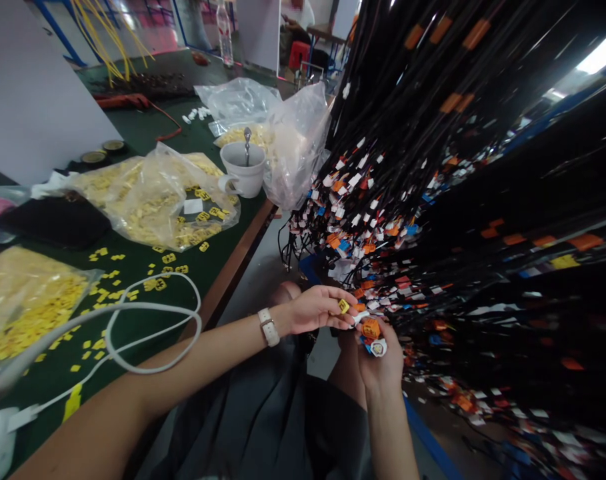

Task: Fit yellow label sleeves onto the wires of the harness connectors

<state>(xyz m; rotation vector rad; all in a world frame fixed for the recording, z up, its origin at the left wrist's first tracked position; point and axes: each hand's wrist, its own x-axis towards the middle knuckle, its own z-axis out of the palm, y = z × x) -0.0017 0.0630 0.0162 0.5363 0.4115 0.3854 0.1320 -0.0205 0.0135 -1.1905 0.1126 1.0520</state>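
My left hand point(315, 310), with a white watch on its wrist, pinches a small yellow plastic piece point(343, 306) with dark markings between its fingertips. Close beside it, my right hand point(387, 363) is closed around an orange connector point(371, 328). A white round connector point(378, 347) and a bit of blue sit in the same grip. The fingertips of both hands nearly meet over my lap, where a white piece shows between them; I cannot tell which hand has it. Black cables point(463, 173) with many coloured connectors hang right behind the right hand.
On the green table point(107, 257) at the left lie loose yellow pieces and plastic bags point(157, 193) of them. A white cup point(243, 170) with a spoon stands near the brown table edge point(237, 263). A looped white cable point(155, 307) crosses the front. Behind stands a bottle point(225, 33).
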